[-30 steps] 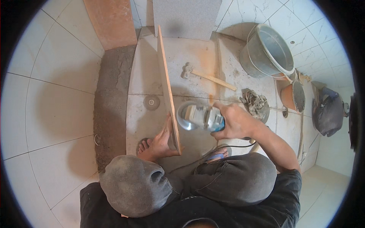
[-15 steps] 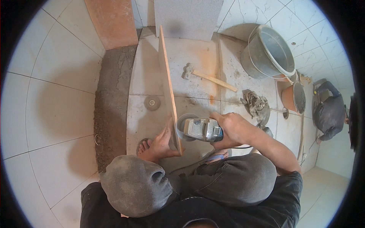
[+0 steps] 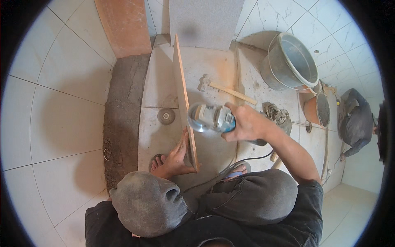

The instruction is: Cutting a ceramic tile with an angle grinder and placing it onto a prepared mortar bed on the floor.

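Note:
A tile (image 3: pixel 182 92) stands on edge in front of me, its narrow orange-brown edge turned up. My left hand (image 3: pixel 179 154) grips its near end, thumb on the right side and fingers on the left. My right hand (image 3: pixel 247 122) is wrapped round the body of an angle grinder (image 3: pixel 219 119), blue at the rear and grey at the head. The grinder's disc is blurred, right beside the tile's edge at about mid-length; whether it touches I cannot tell. A black cord (image 3: pixel 253 158) trails back from the grinder.
A hammer (image 3: pixel 232 92) lies on the floor tiles beyond the grinder. A big grey bucket (image 3: pixel 273 68), a smaller orange bucket (image 3: pixel 313 109) and a crumpled grey cloth (image 3: pixel 275 114) are at the right. Another person (image 3: pixel 357 119) crouches far right. A round disc (image 3: pixel 166 116) lies left of the tile.
My right hand has moved the grinder forward along the tile's edge, away from me, and tilted it. My left hand still holds the tile's near end.

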Available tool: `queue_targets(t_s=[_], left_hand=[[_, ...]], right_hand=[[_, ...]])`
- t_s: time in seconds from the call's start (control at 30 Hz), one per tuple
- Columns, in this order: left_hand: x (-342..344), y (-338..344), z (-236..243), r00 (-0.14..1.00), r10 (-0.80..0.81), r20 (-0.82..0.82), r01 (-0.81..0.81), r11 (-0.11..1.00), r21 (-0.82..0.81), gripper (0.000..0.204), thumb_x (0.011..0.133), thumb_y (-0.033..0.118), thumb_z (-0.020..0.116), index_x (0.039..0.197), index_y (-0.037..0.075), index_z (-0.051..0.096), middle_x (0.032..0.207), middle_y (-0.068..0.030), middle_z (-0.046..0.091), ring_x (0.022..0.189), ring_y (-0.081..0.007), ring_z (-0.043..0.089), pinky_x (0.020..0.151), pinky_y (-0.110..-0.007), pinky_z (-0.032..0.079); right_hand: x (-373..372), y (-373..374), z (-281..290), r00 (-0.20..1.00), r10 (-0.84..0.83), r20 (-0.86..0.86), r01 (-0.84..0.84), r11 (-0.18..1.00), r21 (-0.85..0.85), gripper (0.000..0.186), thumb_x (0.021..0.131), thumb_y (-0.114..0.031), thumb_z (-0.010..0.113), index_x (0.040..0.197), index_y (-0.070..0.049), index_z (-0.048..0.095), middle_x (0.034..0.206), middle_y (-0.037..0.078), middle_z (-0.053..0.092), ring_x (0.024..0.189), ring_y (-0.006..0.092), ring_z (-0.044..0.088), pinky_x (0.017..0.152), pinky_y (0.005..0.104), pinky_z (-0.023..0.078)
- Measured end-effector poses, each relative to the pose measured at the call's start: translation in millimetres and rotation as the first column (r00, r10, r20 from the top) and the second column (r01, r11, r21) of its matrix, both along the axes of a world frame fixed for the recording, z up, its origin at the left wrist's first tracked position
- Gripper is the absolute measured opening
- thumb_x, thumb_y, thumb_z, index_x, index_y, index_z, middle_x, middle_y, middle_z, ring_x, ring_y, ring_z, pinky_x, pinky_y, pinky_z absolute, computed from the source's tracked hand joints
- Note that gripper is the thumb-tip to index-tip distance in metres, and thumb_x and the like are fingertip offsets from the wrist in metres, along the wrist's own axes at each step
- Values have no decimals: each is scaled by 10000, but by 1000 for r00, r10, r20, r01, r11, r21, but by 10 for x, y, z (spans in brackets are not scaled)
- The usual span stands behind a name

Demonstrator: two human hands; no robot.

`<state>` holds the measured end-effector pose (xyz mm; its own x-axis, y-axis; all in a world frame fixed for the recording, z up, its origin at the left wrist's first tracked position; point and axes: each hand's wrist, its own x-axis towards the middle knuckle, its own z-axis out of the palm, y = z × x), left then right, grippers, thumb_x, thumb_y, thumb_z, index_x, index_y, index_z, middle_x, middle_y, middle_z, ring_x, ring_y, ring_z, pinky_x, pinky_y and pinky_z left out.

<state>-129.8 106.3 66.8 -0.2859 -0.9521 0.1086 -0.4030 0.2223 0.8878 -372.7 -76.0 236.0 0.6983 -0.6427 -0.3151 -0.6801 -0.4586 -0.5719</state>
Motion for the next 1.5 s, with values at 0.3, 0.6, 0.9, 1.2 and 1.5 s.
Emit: queue_targets(t_s=[0.3,0.6,0.9,1.2,1.5], left_hand=[[-23,2,22,1000,2,21,-3,1000,29,1427,631,347,978,1606,-80,28,1670,-323,124,1530,-444,266,1224,-434,353],[18,15,90,1000,-4,19,3,998,70,1404,645,310,968,1617,-58,24,1668,-322,140,1526,-446,277,1215,-429,362],[-109,-153,265,994,13,112,16,966,-258,1267,667,314,955,1609,8,165,1654,-315,192,1503,-553,234,1187,-575,352],[-482,-558,211,944,-177,278,302,804,-512,901,524,390,957,1260,113,517,1476,-131,448,1451,-503,324,1116,-806,256],[-1084,-864,50,795,-379,474,555,770,-315,841,568,424,925,1219,80,520,1291,-101,521,1451,-333,381,1111,-849,154]], right_hand=[[-9,-222,-69,983,-72,166,88,992,-90,597,661,-263,823,1092,85,601,856,315,681,838,438,703,785,447,558],[28,-163,-145,992,-20,123,31,996,-88,591,651,-303,803,1024,114,612,792,324,671,805,479,696,759,487,565],[-190,-558,-610,914,-332,231,348,937,-26,557,637,-299,820,1030,60,658,844,247,708,812,352,710,786,421,561],[-1062,-105,-627,731,-641,235,670,739,-67,606,627,-325,798,1046,89,656,943,317,700,921,439,708,842,454,550],[-1769,395,-747,352,-899,261,918,386,91,627,642,-362,864,1053,69,671,917,194,730,834,290,709,809,399,553]])
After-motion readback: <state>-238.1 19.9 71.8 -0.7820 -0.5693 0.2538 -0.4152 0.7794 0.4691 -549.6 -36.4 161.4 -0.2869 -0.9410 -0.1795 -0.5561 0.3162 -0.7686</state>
